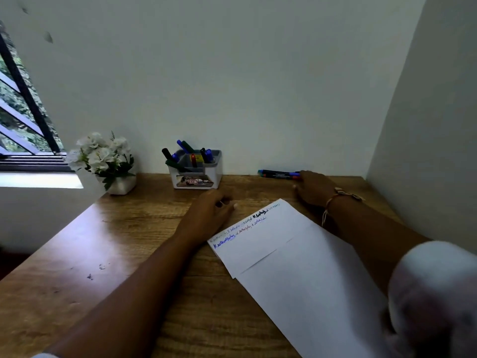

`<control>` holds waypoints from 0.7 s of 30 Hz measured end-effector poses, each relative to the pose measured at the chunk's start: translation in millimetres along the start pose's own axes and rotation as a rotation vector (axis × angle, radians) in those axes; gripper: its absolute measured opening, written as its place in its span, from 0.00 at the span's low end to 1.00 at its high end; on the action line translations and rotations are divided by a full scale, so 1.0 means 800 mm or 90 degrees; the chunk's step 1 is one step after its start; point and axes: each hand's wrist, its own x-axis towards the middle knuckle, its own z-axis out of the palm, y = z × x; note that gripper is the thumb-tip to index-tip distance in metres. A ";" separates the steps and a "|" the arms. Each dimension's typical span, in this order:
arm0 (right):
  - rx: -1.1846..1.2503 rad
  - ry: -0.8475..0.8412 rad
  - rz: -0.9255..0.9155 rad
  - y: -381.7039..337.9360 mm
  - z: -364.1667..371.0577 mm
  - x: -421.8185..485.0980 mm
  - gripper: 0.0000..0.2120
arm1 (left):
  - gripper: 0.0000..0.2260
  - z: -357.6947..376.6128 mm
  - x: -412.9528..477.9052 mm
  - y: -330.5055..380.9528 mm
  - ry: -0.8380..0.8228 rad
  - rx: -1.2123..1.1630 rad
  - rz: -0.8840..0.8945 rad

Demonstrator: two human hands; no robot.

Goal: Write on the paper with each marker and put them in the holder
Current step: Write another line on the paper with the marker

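Note:
A white sheet of paper (260, 244) with short lines of black, blue and faint writing lies on the wooden desk (103, 254), a second blank sheet (317, 288) overlapping it. My left hand (210, 214) rests palm down at the paper's top left corner, holding nothing. My right hand (313, 188) reaches to the back of the desk; its fingertips touch loose markers (278, 173) lying by the wall, and I cannot tell whether it grips one. The white and grey holder (195, 174) at the back holds several black, blue, green and red markers.
A white pot of white flowers (103, 161) stands left of the holder, next to a window (23, 120) and its sill. Walls close in behind the desk and on its right side. A blurred pale shape (436, 298) fills the lower right corner.

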 end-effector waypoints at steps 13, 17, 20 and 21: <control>-0.071 0.110 -0.010 -0.007 0.023 0.011 0.15 | 0.12 0.000 0.002 0.001 0.007 -0.037 0.000; -0.057 0.087 -0.023 -0.012 0.013 0.002 0.12 | 0.11 -0.002 0.000 0.005 0.003 -0.048 0.000; -0.025 0.056 -0.027 -0.022 0.004 -0.009 0.11 | 0.10 -0.004 -0.002 0.007 0.006 -0.057 0.002; 0.000 0.058 -0.029 -0.028 -0.001 -0.017 0.10 | 0.10 -0.004 -0.002 0.008 0.007 -0.060 0.002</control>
